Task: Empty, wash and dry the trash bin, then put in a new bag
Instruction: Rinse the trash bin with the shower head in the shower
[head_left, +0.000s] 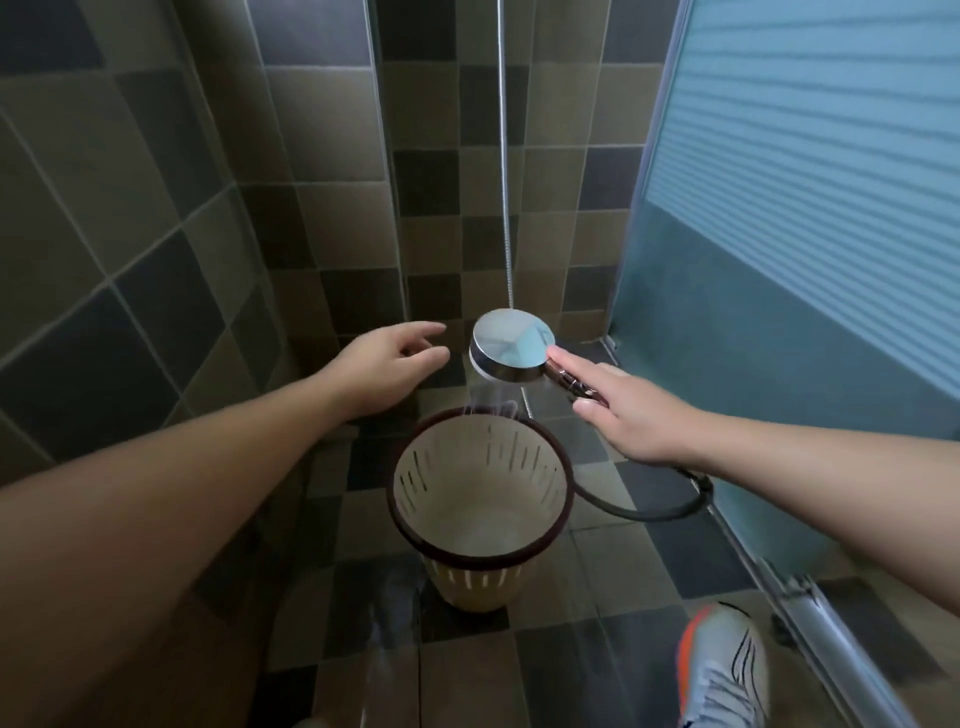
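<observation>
A beige slotted trash bin (480, 540) with a dark rim stands upright and empty on the tiled shower floor. My right hand (621, 410) grips the handle of a chrome shower head (511, 345), index finger laid along it, holding it face down just above the bin's far rim. Thin streams of water fall from it onto that rim. My left hand (387, 364) hovers left of the shower head with relaxed fingers, touching nothing.
The shower hose (654, 512) loops right of the bin, and its metal part (503, 156) hangs down the tiled back wall. A frosted glass door (789, 260) with a metal floor rail stands on the right. My shoe (724, 675) is at the lower right.
</observation>
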